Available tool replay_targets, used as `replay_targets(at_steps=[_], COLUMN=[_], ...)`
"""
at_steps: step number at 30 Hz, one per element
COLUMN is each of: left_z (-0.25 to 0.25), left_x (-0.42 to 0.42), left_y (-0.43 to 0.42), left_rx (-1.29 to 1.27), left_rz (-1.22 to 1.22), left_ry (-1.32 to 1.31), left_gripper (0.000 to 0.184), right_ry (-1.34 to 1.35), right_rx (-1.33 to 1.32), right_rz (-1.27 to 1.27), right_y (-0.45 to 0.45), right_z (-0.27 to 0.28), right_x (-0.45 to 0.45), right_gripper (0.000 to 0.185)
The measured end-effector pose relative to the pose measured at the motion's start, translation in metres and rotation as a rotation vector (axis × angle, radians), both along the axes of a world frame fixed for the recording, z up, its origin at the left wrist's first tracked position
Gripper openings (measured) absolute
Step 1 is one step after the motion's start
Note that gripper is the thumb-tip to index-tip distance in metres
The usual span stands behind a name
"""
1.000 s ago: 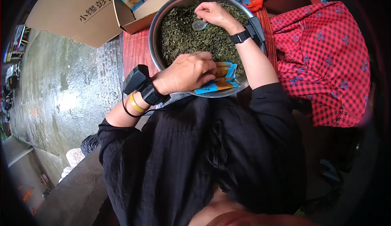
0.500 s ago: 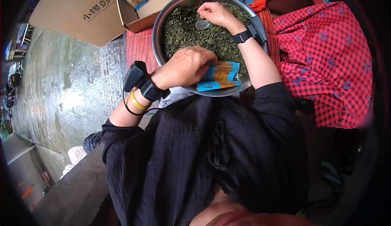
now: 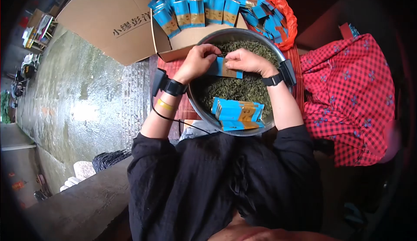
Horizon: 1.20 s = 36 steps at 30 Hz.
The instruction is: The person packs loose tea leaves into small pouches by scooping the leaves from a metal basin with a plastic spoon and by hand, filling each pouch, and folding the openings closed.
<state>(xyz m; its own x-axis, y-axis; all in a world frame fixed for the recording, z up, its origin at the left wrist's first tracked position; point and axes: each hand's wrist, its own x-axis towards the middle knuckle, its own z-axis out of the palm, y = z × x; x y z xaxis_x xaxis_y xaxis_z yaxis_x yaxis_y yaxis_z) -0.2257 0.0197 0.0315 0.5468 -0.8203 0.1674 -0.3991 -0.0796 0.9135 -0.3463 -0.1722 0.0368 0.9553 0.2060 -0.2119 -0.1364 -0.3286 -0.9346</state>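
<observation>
A blue-and-gold packet (image 3: 230, 71) is held above dried green leaves (image 3: 230, 88) in a round metal basin (image 3: 194, 104). My left hand (image 3: 201, 61) pinches the packet's left end, its thumb and fingers together. On the upper right part of the packet, my right hand (image 3: 249, 63) is closed with its fingertips pressed against it. Below both hands, a stack of flat blue-and-gold packets (image 3: 238, 112) rests in the basin's near side, leaning on the rim. Whether the held packet contains anything cannot be seen.
Behind the basin, a cardboard box (image 3: 180, 51) holds rows of upright packets (image 3: 191, 13). A red plastic bag (image 3: 290, 32) with several loose blue packets stands at the back right. Red checked cloth (image 3: 347, 102) lies at the right; wet floor (image 3: 82, 93) shows at left.
My left hand has moved from the packet stack up over the leaves and now holds one packet. My right hand has left the clear round scoop, now out of sight, and grips that packet.
</observation>
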Motion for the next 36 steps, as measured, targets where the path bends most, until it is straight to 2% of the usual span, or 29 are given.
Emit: replay_targets(at_steps=[1,2,3,5,6,9,10,11,13,14,17,18,19,21,22,26,32,36], left_z=[-0.001,-0.013,-0.008,0.006,0.009,0.003,0.002,0.002,0.002,0.002,0.007,0.018,0.017,0.011,0.008,0.005,0.007,0.008], left_x=[-0.002,0.005,0.005,0.0,0.001,-0.005,-0.007,-0.008,-0.007,-0.008,-0.013,-0.023,-0.023,-0.021,-0.02,-0.019,-0.014,-0.014], left_y=[-0.001,-0.003,-0.003,0.002,0.005,0.004,0.005,0.005,0.005,0.004,0.001,0.002,0.001,0.001,0.0,0.002,0.008,0.008], left_rx=[-0.061,-0.102,-0.115,-0.288,-0.294,-0.203,-0.243,-0.247,-0.344,-0.344,-0.319,-0.213,-0.215,-0.081,-0.085,-0.094,-0.058,-0.02], left_rz=[0.065,0.06,0.062,-0.006,-0.101,-0.185,-0.199,-0.189,-0.018,-0.011,0.173,0.248,0.246,0.18,0.157,0.086,0.009,-0.022], left_ry=[-0.004,0.073,0.066,0.688,0.696,0.519,0.507,0.511,0.353,0.355,-0.019,0.0,0.0,-0.274,-0.283,-0.359,-0.203,-0.137], left_gripper=[0.02,0.032,0.032,0.048,0.057,0.05,0.038,0.038,0.028,0.028,0.017,0.021,0.021,0.034,0.042,0.041,0.039,0.042], right_ry=[-0.002,-0.023,-0.031,-0.091,-0.139,-0.108,-0.132,-0.072,-0.128,-0.147,-0.343,-0.324,-0.308,-0.299,-0.288,-0.239,-0.134,-0.095], right_rx=[-0.027,-0.016,-0.028,0.384,0.451,0.491,0.547,0.334,0.086,0.068,0.144,0.174,0.203,0.162,0.127,0.184,0.386,0.404], right_rz=[-0.018,-0.06,-0.056,-0.307,-0.282,-0.244,-0.216,-0.181,-0.243,-0.302,-0.47,-0.462,-0.454,-0.435,-0.415,-0.345,-0.326,-0.297], right_y=[0.0,0.0,0.003,0.007,0.007,0.024,0.033,0.024,0.035,0.035,0.03,0.028,0.025,0.026,0.029,0.034,0.043,0.041], right_z=[-0.002,-0.003,-0.003,0.001,-0.001,-0.006,-0.009,-0.022,-0.006,-0.006,-0.007,-0.001,0.006,0.021,0.023,0.019,0.02,0.026], right_x=[0.001,0.002,0.003,0.007,0.009,0.01,0.009,0.012,0.011,0.011,0.013,0.011,0.009,0.003,0.0,0.0,-0.001,-0.005], right_gripper=[0.025,0.024,0.024,0.023,0.024,0.027,0.031,0.032,0.029,0.028,0.028,0.031,0.035,0.039,0.044,0.047,0.045,0.043])
